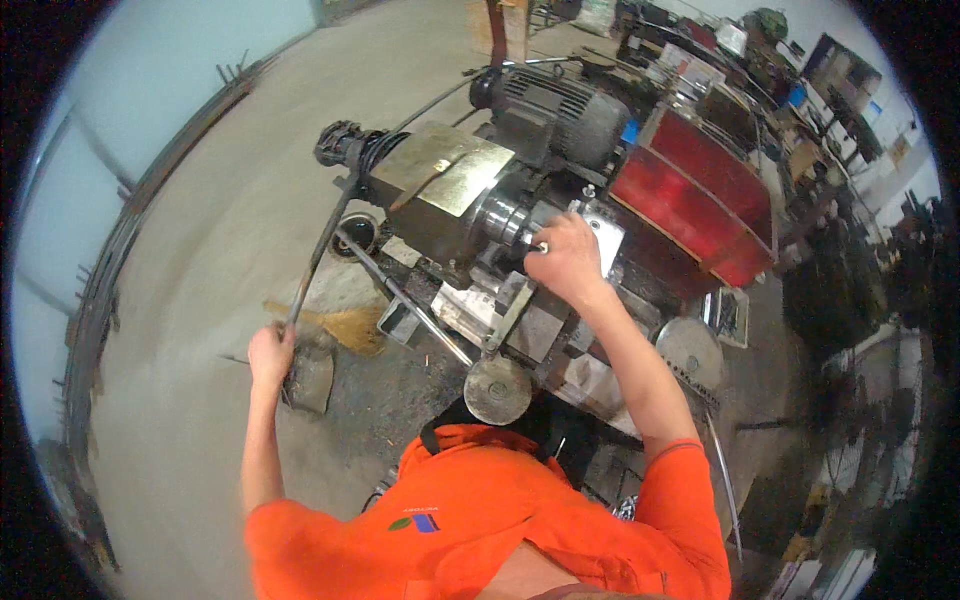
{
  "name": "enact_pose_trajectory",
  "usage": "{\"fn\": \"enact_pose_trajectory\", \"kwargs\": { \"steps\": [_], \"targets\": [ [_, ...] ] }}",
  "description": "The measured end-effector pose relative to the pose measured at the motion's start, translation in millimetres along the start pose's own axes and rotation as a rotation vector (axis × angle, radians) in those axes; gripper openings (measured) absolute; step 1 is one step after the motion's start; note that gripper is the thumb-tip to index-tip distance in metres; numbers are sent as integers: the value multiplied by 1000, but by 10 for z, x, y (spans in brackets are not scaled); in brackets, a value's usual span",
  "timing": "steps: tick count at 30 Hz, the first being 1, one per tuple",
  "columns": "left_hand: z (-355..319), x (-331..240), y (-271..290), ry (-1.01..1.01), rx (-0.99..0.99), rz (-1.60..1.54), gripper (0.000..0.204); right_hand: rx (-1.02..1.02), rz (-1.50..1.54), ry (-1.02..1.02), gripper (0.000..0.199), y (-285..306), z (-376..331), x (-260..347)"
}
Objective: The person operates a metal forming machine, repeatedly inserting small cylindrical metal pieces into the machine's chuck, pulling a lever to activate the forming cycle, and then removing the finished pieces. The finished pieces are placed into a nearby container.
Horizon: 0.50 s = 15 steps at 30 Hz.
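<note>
Left hand (270, 352), between 8 and 9 o'clock: grip clamped round lower end of long dark bar (321, 250), bar running up toward 1 o'clock. Bright chuck (500, 218) at 12. Right hand (568, 255) at 2, just beside chuck: grip closed on small pale-tipped piece (543, 247), mostly hidden. Work looks mid-step, both hands engaged; cannot tell how much remains.

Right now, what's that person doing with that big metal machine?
A person in an orange shirt is at the machine with both hands on the job. The left hand grips a long dark rod off to the side. The right hand is up beside the shiny round metal part; exactly what its fingers hold is hard to see. A motor and a red metal box are beyond.
</note>
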<state>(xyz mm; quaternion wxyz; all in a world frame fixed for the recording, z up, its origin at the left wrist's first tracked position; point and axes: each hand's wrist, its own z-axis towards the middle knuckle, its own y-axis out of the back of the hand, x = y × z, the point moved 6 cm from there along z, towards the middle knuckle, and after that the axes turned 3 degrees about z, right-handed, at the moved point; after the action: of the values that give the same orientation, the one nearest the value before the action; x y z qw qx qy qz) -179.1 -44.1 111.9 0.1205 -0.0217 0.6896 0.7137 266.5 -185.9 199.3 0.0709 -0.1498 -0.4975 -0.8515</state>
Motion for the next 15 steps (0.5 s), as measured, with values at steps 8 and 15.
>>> {"fn": "enact_pose_trajectory", "kwargs": {
  "steps": [8,15],
  "targets": [
    [-571,-2834,283,-800,201,-598,27,-45,189,280,29,316,-801,606],
    [-930,-3439,-172,-711,730,-1007,27,-70,210,194,26,571,-1045,537]
  ]
}}
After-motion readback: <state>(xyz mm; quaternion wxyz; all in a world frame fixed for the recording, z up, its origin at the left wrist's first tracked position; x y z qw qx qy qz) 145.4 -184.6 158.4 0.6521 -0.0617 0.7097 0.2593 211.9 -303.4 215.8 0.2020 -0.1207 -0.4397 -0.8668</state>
